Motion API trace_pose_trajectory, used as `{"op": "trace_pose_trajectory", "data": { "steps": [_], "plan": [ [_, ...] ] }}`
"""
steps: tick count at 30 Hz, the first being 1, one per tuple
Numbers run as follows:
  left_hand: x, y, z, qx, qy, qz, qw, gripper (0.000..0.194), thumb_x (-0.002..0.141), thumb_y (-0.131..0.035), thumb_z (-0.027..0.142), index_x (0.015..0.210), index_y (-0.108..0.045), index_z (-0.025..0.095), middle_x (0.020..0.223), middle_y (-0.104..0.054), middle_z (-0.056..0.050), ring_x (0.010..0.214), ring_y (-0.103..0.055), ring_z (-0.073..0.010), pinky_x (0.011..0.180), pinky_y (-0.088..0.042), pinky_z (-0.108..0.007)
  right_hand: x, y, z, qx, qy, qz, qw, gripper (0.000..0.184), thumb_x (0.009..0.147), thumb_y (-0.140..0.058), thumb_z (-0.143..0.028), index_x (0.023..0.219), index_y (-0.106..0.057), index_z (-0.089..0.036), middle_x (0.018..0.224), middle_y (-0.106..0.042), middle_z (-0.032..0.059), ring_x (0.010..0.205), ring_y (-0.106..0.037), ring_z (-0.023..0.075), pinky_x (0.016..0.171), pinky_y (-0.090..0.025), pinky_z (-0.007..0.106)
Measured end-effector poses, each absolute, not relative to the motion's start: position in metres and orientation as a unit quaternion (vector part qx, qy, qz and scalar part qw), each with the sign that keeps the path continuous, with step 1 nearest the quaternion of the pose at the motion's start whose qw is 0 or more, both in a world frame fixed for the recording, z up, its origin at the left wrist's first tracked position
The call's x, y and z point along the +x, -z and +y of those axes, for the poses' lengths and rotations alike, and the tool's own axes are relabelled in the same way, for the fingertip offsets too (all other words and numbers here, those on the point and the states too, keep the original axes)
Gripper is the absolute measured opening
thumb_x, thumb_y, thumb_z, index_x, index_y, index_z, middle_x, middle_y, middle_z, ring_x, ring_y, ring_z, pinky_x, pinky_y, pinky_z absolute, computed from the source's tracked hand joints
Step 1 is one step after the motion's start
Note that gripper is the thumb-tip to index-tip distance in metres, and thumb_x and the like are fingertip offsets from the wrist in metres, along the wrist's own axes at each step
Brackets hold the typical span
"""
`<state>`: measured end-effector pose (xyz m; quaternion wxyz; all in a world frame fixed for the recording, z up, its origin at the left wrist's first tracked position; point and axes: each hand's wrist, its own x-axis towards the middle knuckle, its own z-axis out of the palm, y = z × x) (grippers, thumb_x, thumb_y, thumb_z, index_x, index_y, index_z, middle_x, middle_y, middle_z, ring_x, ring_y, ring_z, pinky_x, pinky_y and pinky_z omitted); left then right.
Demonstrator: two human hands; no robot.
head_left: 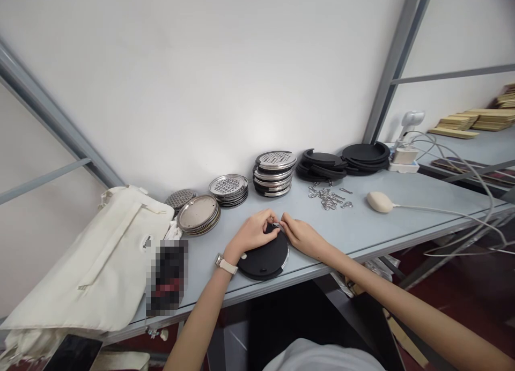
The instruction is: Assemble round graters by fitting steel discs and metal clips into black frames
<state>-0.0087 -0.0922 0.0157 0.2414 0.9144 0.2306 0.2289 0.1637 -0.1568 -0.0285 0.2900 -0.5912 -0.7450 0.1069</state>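
Note:
A round black disc (263,257) with a thin silvery edge lies flat near the table's front edge. My left hand (257,230), a watch on its wrist, rests over the disc's far part with thumb and fingers pinched together. From the right, my right hand (296,232) meets it at the disc's far rim, its fingers also closed in a pinch. A small bit of metal glints between the fingertips, too small to name. Loose metal clips (330,198) lie scattered behind my right hand.
Behind stand a stack of perforated metal discs with black rims (275,172), black round holders (322,166) and plain metal discs (198,214). A cream bag (100,253) covers the left end. A corded white mouse-shaped object (380,202) sits right, its cable trailing over the edge.

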Motion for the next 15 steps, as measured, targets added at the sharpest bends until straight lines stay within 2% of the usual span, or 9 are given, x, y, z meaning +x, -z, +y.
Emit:
{"op": "trace_pose_trajectory", "data": {
  "steps": [15],
  "plan": [
    [-0.009,-0.0172,-0.0928,0.917,-0.228,0.231,0.231,0.014,0.079,-0.055,0.022,0.092,-0.053,0.02,0.082,-0.054,0.002,0.063,-0.045,-0.0098,0.062,-0.038,-0.022,0.1652,0.0267,-0.1567,-0.573,-0.104,-0.763,0.282,0.021,0.097,-0.027,-0.028,0.089,-0.045,-0.021,0.071,-0.058,0.0021,0.061,-0.053,0.0158,0.058,-0.034,0.024]
  ]
}}
